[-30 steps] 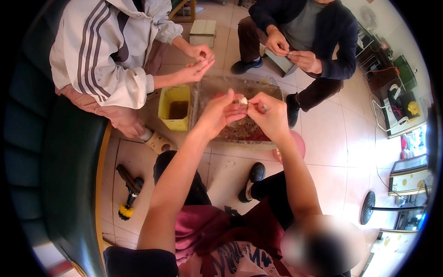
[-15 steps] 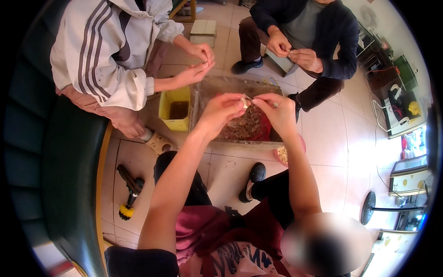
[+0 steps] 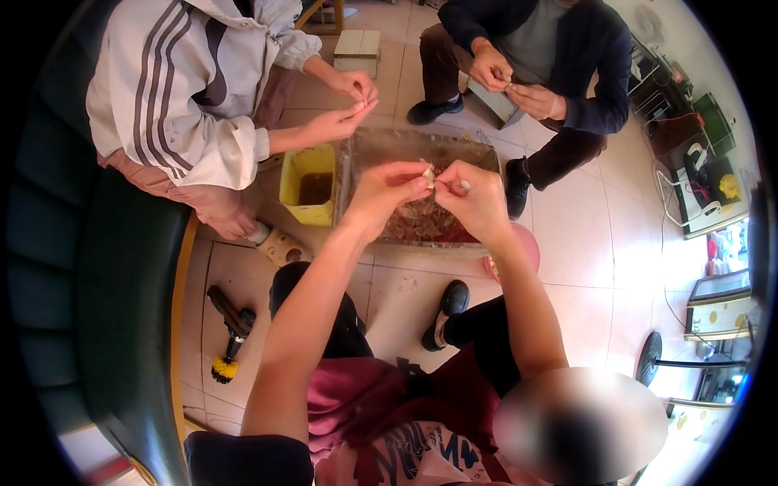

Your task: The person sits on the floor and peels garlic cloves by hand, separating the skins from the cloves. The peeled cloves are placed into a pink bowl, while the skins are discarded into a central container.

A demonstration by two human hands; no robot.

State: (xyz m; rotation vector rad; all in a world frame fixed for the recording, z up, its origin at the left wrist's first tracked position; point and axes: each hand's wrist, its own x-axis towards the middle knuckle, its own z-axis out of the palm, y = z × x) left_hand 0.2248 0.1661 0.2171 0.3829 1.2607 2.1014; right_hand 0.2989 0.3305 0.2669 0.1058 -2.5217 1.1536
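Over a box of brown scraps, my left hand point(image 3: 387, 194) pinches a small pale piece that looks like a garlic clove point(image 3: 429, 176) between thumb and fingertips. My right hand point(image 3: 472, 198) meets it from the other side, thumb and forefinger closed on the clove's edge. Another small whitish piece point(image 3: 464, 185) shows among the right fingers; its kind is too small to make out. Below both hands lie the papery scraps point(image 3: 421, 224) inside the worn rectangular box point(image 3: 361, 146). A pink bowl point(image 3: 527, 247) stands beside the box, partly hidden by my right forearm.
A yellow bucket point(image 3: 304, 212) with brownish liquid adjoins the box. Two people sit opposite, a hand pair point(image 3: 344, 109) at left and another point(image 3: 519, 89) at right, fingers together. A brush tool point(image 3: 231, 340) lies by the dark green sofa point(image 3: 121, 275). A pale stool point(image 3: 356, 53) stands behind.
My right hand has turned and its fingers have bunched closer against the clove. My left hand stays nearly in place. The pale pieces in the pink bowl are now hidden behind my forearm.
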